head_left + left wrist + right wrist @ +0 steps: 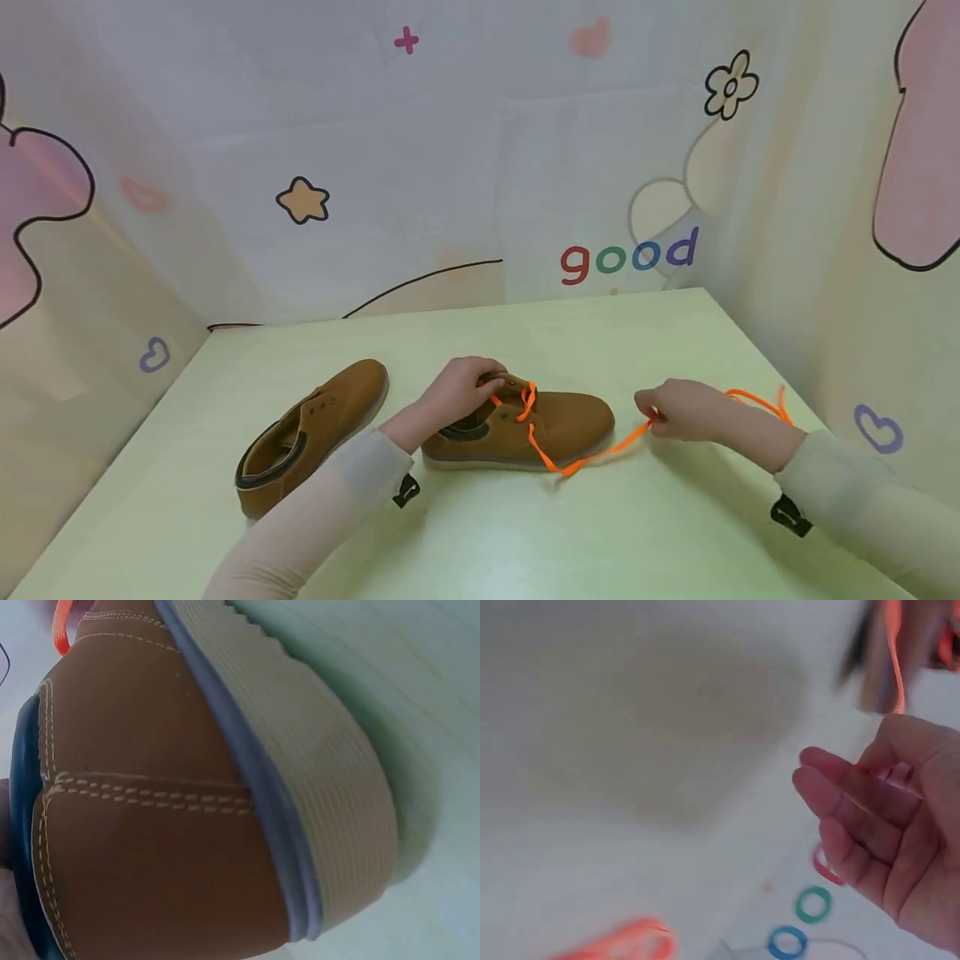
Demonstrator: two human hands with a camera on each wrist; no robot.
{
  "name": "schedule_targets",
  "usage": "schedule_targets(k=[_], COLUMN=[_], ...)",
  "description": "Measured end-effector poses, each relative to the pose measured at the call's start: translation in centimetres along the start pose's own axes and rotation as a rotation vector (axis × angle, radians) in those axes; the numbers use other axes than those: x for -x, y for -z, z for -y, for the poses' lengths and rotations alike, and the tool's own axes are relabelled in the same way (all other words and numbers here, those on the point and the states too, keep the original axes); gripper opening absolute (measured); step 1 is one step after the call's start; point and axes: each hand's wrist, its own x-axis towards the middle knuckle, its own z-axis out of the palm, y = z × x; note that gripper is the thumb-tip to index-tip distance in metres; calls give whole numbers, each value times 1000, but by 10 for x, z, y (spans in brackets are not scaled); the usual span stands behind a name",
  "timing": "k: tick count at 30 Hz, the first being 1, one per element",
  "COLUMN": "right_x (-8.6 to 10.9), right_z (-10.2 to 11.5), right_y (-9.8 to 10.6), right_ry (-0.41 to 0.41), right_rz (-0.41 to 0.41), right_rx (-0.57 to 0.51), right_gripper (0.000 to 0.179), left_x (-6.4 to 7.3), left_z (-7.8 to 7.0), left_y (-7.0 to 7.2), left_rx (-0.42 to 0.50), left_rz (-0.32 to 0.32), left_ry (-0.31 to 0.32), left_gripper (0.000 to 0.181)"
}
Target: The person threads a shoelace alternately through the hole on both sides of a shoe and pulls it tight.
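A brown lace-up shoe (573,421) lies on the table with its toe toward the right. My left hand (456,390) grips its upper at the opening, thumb near the far eyelet flap. An orange shoelace (611,451) runs through some eyelets and trails over the near side. To the right of the toe, my right hand (686,410) pinches this lace between thumb and index finger, the other fingers loosely bent in the right wrist view. The shoe's stitched heel side (150,855) and ribbed pale sole (330,772) fill much of the left wrist view.
A second brown shoe (330,417), with bare eyelets, lies to the left, angled away beside my left forearm. More orange lace (761,402) lies beyond my right wrist. A printed cloth (450,167) hangs behind the pale table (480,533) and along its sides.
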Motion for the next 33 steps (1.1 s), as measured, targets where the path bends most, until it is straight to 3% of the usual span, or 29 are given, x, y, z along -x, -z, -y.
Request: schedule_targets(k=[4,7,9,11,14,17,23,25,33], right_x=[-11,-24,-35,-48,-70,-89,-115,-119,-129], right_z=[8,20,26,31,35,40,58,63,70], right_y=[34,57,70,80,86,80,39,27,12], right_ry=[-19,-84,-119,-139,-152,-124,-8,12,10], right_rz=[-190,-353,-418,-432,-403,-341,-105,-62,-61], right_rx=[-130,-228,-319,-401,-470,-423,-328,-331,-305], right_gripper=[18,13,14,20,25,21,25,25,23], left_x=[0,0,1,1,1,0,0,1,2], left_z=[2,1,0,-1,-2,-3,-2,-1,-2], left_y=[-2,-3,-3,-4,-5,-6,-7,-7,-6], left_rx=[6,2,18,45,95,122,129,124,112], left_rz=[-18,-39,-51,-72,-111,-139,-147,-147,-142], left_ry=[8,21,41,60,85,95,85,76,74], left_gripper=[18,18,18,17,15,13,13,12,14])
